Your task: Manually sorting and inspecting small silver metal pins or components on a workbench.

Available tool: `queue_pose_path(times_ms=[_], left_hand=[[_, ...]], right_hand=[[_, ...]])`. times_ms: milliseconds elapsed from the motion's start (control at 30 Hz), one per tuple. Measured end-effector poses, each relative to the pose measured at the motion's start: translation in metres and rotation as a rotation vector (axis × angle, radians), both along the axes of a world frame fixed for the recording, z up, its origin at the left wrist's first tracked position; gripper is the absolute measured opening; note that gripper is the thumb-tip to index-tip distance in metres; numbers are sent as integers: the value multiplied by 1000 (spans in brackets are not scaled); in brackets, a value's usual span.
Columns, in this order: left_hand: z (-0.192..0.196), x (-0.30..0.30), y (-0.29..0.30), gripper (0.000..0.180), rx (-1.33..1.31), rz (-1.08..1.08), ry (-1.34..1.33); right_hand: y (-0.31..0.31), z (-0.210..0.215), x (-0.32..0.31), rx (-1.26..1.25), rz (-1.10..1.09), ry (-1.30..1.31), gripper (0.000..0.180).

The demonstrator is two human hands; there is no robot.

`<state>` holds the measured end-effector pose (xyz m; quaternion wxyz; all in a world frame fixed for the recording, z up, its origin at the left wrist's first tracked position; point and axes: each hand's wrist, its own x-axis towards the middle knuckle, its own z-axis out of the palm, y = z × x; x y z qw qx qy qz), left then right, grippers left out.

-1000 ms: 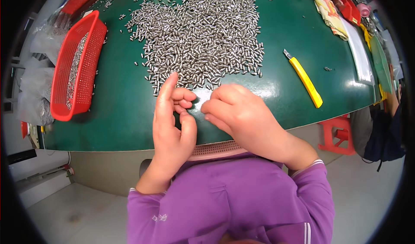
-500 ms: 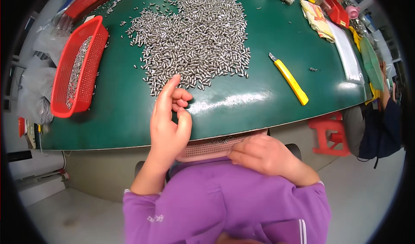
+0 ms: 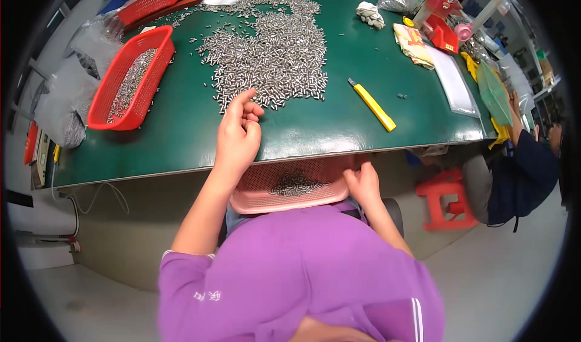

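Note:
My left hand (image 3: 239,133) hovers over or rests on the near part of the table, at the lower edge of a wide pile of small shiny metal pins (image 3: 269,63). Its index finger reaches toward the pile, the other fingers bend loosely, and nothing shows in it. At my lap, partly under the table edge, sits a pink plastic basket (image 3: 266,204) with a small heap of the same metal pieces (image 3: 295,183) inside. My right hand (image 3: 364,187) is closed on the basket's right rim, fingers partly hidden.
A red basket (image 3: 158,69) of metal pieces stands at left on the green table (image 3: 339,127). Right of the pile lies a yellow utility knife (image 3: 374,107), blade out. Farther off are white gloves (image 3: 370,15). Another person's dark sleeve (image 3: 526,172) and a red stool (image 3: 448,200) are at right.
The view has tilted up, showing more of the pink basket and its heap. My right hand has shifted along the basket's right side. My left hand stays by the pile's near edge.

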<state>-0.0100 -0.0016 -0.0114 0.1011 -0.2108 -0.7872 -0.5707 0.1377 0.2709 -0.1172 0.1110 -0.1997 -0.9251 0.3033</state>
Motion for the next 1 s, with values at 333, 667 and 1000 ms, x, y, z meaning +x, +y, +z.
queue_pose_path(times_ms=[333,667,1000], left_hand=[[-6,-1,-4,58,-36,-4,27],[21,10,-20,75,-339,290,85],[29,-4,-24,62,-513,147,-58]], right_hand=[[-6,3,-11,-120,40,-84,31],[18,165,13,-261,370,-187,19],[-41,152,-114,61,455,185,56]])
